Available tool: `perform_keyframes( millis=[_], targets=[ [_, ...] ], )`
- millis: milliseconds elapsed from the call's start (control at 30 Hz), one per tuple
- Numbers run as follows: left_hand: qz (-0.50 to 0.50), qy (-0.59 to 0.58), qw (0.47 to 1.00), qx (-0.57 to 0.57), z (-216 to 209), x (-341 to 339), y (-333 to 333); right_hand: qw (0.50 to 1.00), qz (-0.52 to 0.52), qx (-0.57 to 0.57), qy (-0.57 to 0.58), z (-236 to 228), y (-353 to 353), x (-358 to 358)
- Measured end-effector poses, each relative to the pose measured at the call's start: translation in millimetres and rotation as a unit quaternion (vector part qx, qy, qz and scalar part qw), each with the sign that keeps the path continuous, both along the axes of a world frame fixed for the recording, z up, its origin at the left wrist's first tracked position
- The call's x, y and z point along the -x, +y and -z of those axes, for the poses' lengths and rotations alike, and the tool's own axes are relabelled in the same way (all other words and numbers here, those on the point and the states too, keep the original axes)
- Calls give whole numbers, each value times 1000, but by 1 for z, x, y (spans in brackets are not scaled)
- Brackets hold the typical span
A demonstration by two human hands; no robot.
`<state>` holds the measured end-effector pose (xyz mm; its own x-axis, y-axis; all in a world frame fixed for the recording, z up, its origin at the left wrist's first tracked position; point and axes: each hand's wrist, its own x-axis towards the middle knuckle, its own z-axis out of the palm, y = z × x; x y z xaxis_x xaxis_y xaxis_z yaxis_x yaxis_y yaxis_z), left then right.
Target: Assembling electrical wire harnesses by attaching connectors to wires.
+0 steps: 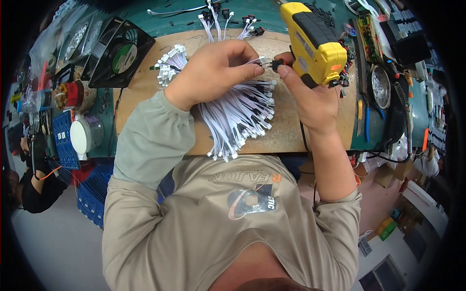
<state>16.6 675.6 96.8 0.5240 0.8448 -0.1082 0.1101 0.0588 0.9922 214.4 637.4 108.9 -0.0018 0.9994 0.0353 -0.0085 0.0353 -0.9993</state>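
Observation:
My left hand (221, 70) pinches the end of a thin white cable (260, 60) between thumb and forefinger. Close to it, my right hand (310, 94) has a small black part (277, 64), apparently a switch, between thumb and fingertip. The part is nearly at the cable's bare-looking end; whether they touch is too small to tell. A yellow and black gun-shaped tool (315, 46) stands over my right hand's fingers; whether they also grip it is hidden. Below my left hand, a fanned bundle of white cables (235, 116) with small connectors lies on the wooden board (291, 131).
More cables with black switches (225, 14) lie beyond the board. A black fan (121, 53) and a lidded white jar (82, 136) are at left. To the right are a silver-coloured dish (378, 85) and blue-handled pliers (367, 119). At far left another person's arm (39, 184) shows.

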Motion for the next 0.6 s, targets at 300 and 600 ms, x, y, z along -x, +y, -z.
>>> perform_keyframes(
  millis=[300, 600],
  targets=[
    [-41, -63, 997, -3, 3, -8, -8, 998, -36, 0, 56, -3, -3, 4],
    [-30, 49, 998, -13, -2, -6, -7, 998, -26, -45, -17, -2, -3, 0]
  ],
)
